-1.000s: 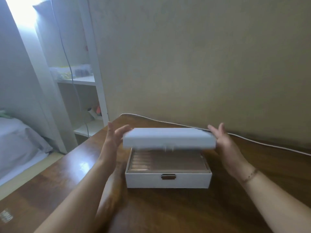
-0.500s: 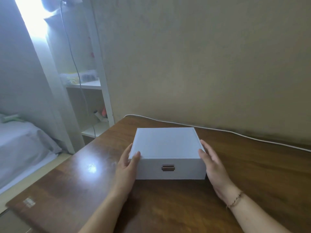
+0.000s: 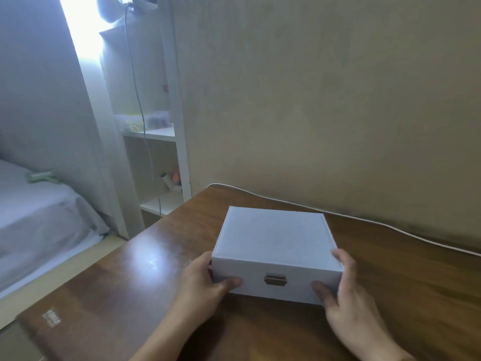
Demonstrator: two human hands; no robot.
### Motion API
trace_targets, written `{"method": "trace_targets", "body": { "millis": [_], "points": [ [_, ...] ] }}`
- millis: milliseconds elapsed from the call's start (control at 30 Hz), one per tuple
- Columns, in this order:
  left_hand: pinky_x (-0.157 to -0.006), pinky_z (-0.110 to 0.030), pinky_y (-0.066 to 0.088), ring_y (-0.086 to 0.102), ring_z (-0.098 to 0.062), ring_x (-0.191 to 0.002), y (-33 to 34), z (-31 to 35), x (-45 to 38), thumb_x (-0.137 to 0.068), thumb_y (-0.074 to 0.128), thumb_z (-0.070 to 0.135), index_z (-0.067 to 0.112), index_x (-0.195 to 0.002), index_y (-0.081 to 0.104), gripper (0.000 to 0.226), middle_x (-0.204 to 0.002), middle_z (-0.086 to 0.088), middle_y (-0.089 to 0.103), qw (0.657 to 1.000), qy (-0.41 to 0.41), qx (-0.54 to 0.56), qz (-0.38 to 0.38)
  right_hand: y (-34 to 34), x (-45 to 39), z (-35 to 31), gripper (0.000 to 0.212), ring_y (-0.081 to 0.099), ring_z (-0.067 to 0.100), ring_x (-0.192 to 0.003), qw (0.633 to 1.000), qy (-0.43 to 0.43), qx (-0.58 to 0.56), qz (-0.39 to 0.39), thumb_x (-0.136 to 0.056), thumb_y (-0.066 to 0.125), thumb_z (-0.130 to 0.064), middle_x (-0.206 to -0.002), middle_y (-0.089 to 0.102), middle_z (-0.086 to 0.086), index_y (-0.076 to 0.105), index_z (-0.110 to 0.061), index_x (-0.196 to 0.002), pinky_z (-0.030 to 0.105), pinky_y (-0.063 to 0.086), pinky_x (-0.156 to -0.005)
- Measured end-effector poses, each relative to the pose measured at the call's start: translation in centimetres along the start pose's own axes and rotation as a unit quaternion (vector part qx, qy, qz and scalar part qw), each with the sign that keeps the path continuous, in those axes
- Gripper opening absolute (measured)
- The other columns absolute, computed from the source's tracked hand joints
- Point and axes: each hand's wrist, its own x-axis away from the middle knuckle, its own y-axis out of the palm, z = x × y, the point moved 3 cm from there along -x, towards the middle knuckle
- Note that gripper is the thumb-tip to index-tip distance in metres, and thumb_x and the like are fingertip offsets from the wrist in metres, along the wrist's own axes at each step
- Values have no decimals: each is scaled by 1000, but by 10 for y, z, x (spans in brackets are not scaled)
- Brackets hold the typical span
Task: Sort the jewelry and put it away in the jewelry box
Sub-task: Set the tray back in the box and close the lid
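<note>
The lid, raised a second ago, is now being kept shut on the jewelry box (image 3: 276,254), which is being held on the desk (image 3: 403,282) nearer its front edge; its front corners are being gripped by the left hand (image 3: 205,282) and right hand (image 3: 343,295), fingers curled round them, so the putting-away is being judged finished

Dim, soft-focus view; blown-out daylight at upper left throws glare on the table (image 3: 151,261), edges bowed by wide-angle lens.
</note>
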Motion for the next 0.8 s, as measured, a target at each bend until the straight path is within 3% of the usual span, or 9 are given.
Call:
{"method": "trace_targets", "body": {
  "millis": [67,133,300,367,433,533,667,800],
  "points": [
    [-67,-7,48,61,-1,-84,-9,-4,-14,-77,86,25,43,-98,64,35,-89,31,62,997,12,-55,45,7,-7,-8,77,58,16,-110,998,-23,51,-37,-92,62,-33,-139,47,-2,-1,-49,-133,29,47,-95],
    [-77,-23,48,57,-10,-93,-18,-11,-35,-82,81,33,30,-111,71,31,-96,19,64,990,14,-117,73,18,-23,-18,76,55,16,-118,995,-46,73,-53,-92,61,-33,-142,46,-5,-2,-51,-132,32,44,-100],
    [-89,-41,30,49,-21,-113,-29,-36,-101,-88,70,45,32,-112,64,28,-94,14,59,969,-23,-213,125,55,-91,-38,70,59,21,-110,994,-81,56,-45,-93,60,-31,-134,52,-2,7,-47,-135,30,50,-87],
    [-95,-44,28,47,-24,-123,-31,-48,-131,-90,67,45,31,-124,58,38,-108,10,64,967,-39,-203,152,75,-117,-49,68,62,25,-104,991,-96,82,-31,-93,58,-34,-129,57,1,6,-43,-136,35,52,-82],
    [-101,-47,30,46,-27,-128,-30,-57,-162,-93,63,44,29,-136,50,48,-125,2,65,966,-73,-189,163,94,-143,-58,68,63,26,-102,987,-100,125,-22,-93,55,-37,-124,60,3,3,-41,-137,42,49,-90],
    [-109,-50,28,41,-31,-134,-25,-69,-200,-97,54,47,29,-140,45,48,-135,-5,61,961,-117,-202,150,115,-179,-67,68,62,26,-105,983,-84,164,-14,-93,53,-39,-117,62,3,0,-40,-136,51,33,-106],
    [-117,-56,18,31,-33,-142,-21,-77,-234,-100,43,55,28,-138,49,47,-138,-8,58,944,-179,-246,125,133,-213,-74,63,62,27,-96,979,-78,188,-3,-96,49,-41,-108,63,4,1,-37,-136,41,41,-87],
    [-112,-56,23,34,-35,-137,-18,-80,-245,-99,38,61,29,-136,54,51,-143,-7,50,919,-212,-311,119,142,-226,-77,63,51,23,-72,983,-51,174,-15,-97,49,-40,-89,52,2,2,-37,-137,33,39,-67]
  ]
}}
